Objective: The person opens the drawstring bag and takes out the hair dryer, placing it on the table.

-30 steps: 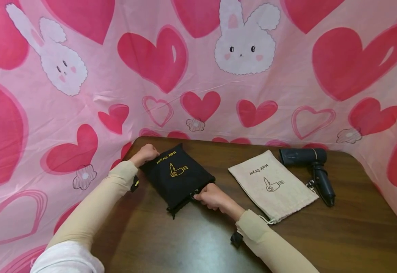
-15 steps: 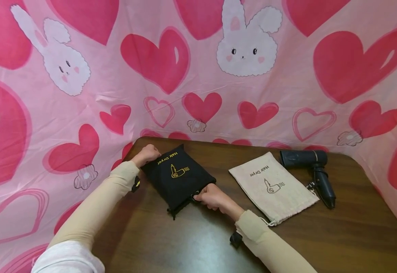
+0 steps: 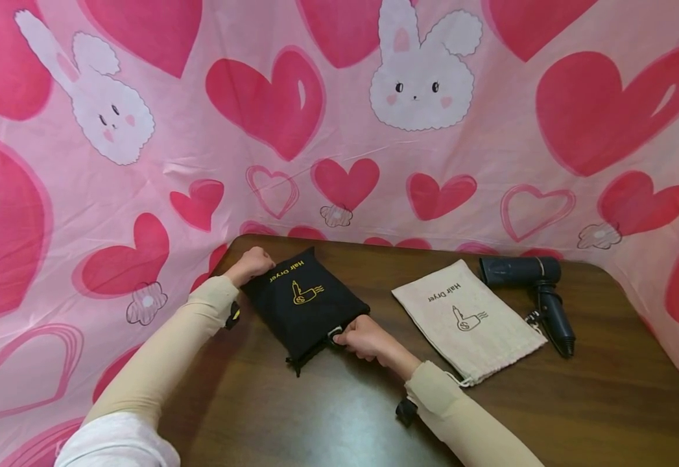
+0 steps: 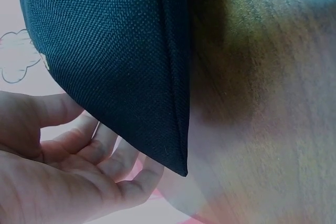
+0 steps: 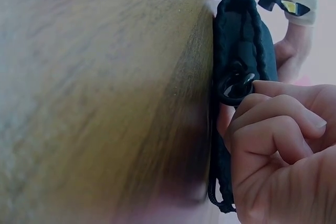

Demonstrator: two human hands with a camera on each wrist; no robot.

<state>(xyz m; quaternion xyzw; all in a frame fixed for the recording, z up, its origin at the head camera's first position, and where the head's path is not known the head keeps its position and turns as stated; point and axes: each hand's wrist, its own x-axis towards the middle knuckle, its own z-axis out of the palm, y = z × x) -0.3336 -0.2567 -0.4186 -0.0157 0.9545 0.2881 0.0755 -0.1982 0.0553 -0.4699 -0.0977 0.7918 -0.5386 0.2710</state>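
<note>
A black drawstring bag [image 3: 310, 305] printed with yellow "Hair Dryer" lettering lies on the table, looking filled. My left hand [image 3: 250, 264] grips its closed far end; in the left wrist view, that hand's curled fingers [image 4: 113, 156] pass behind the bag's edge near a pointed corner. At the open mouth, my right hand [image 3: 368, 338] pinches a looped black cord [image 5: 234, 99] between thumb and forefinger, the other fingers curled. The right wrist view looks into the gathered mouth, where the cord's coil shows; the bag's deeper contents are hidden.
To the right lies a flat beige drawstring bag [image 3: 469, 324] with the same print in dark lines. Beyond it, a black hair dryer [image 3: 520, 269] rests with its handle toward me. A pink heart-patterned cloth [image 3: 491, 143] surrounds the brown table [image 3: 292, 428].
The black cord loop at the bag's mouth shows a little more, with a pale glint, and my right hand has shifted very slightly right. My left hand and the bag stay almost still.
</note>
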